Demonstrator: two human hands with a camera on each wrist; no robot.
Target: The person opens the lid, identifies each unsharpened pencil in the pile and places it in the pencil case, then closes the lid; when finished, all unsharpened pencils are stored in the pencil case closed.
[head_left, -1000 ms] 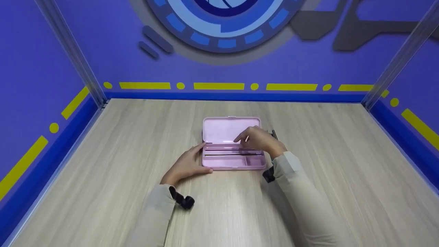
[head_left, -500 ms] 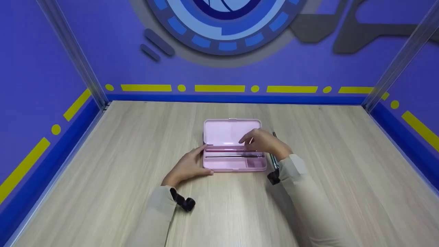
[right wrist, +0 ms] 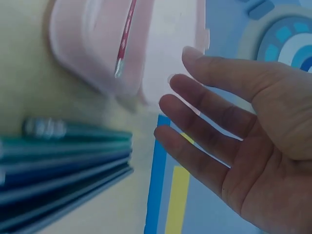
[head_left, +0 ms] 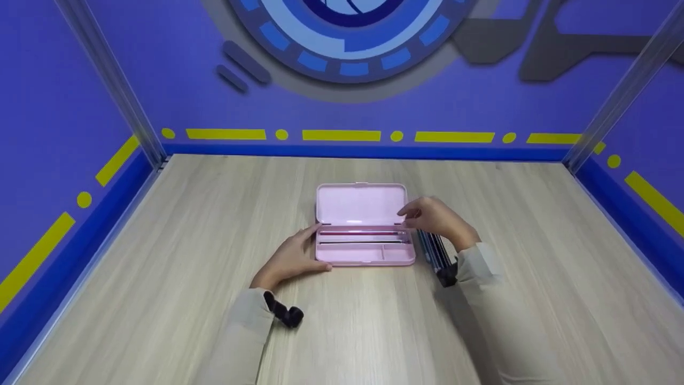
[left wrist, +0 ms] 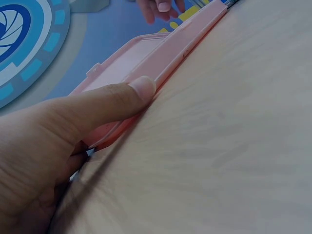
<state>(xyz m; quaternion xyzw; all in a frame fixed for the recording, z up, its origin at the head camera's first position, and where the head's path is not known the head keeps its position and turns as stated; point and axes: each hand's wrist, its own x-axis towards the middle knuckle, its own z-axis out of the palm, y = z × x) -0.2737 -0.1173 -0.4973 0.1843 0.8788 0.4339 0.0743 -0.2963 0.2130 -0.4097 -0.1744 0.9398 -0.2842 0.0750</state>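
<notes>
An open pink pencil case (head_left: 365, 258) lies mid-table with its lid (head_left: 360, 203) folded back. Inside lie a red pen (head_left: 357, 233) and a dark pen (head_left: 357, 241). My left hand (head_left: 293, 255) holds the case's left end, its thumb (left wrist: 127, 95) laid along the front wall of the case (left wrist: 165, 51). My right hand (head_left: 434, 218) hovers at the case's right end, fingers relaxed and holding nothing. Under it, several blue and green pens (head_left: 435, 250) lie side by side on the table. In the right wrist view the empty right hand (right wrist: 195, 105) is above these pens (right wrist: 63, 163), with the red pen (right wrist: 126, 41) beyond.
The wooden table (head_left: 160, 240) is walled in by blue panels on the left, back and right, with metal posts (head_left: 115, 85) in the corners. A black wrist strap (head_left: 283, 313) sits on my left sleeve.
My right hand has moved to the right, from over the tray of the case to its right end, uncovering the row of pens beside the case. The left hand has stayed put.
</notes>
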